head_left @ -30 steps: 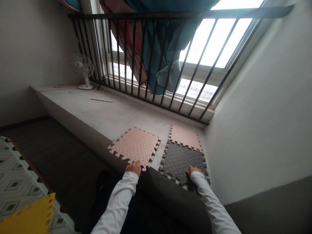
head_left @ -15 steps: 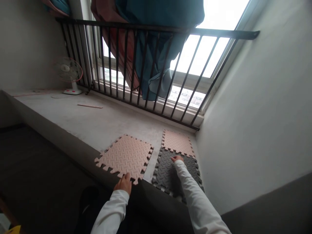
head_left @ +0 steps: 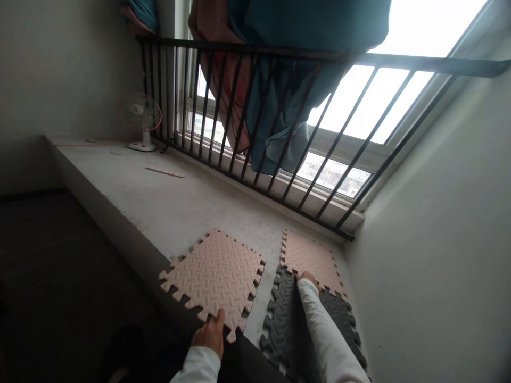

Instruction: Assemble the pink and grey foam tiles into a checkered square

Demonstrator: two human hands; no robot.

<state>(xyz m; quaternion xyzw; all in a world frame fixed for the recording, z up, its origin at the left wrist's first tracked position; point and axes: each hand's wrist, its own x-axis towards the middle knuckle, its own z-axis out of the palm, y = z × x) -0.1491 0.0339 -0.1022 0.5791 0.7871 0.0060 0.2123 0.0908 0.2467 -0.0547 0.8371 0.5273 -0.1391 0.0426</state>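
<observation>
My left hand grips the front edge of a loose pink foam mat tile, one finger lying on its top face. That tile lies on the window ledge and juts past its front edge. My right hand, fingers curled, rests on the seam between a dark grey foam mat tile and a second pink foam mat tile behind it. These two tiles meet edge to edge beside the right wall. My right forearm covers much of the grey tile. A strip of bare ledge parts the loose tile from them.
Black railing runs along the back of the ledge, before a window and a blue and pink curtain. A small fan stands at the far left, and a thin strip lies nearer. White wall rises at right.
My right hand has moved forward from the grey tile's front part to its seam with the pink one. My left hand still holds the loose tile's front edge. The view has shifted.
</observation>
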